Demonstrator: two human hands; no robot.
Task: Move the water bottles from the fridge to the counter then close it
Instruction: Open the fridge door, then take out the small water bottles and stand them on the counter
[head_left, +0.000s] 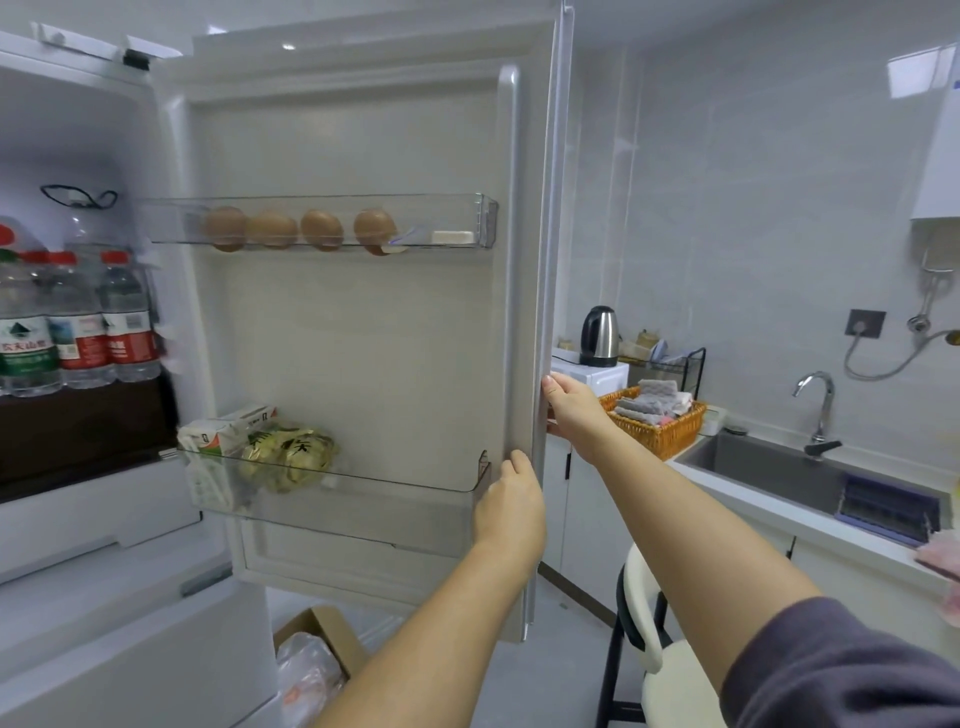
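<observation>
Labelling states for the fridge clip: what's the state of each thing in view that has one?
fridge door, open wide.
water bottles, upright, capped, on fridge shelf.
right grip, curled round the door's outer edge.
left grip, on the door's inner edge, fingers hidden.
eggs, four, whole, in upper door shelf.
kettle, lid shut.
faucet, no water running.

Water bottles (78, 322) stand in fridge (78, 130) at L, open door (363, 338) in middle w/ eggs (322, 228) in upper shelf; R of door: kettle (600, 335), basket (660, 431), sink (769, 467) in counter (779, 512), chair (654, 623) before it.
</observation>
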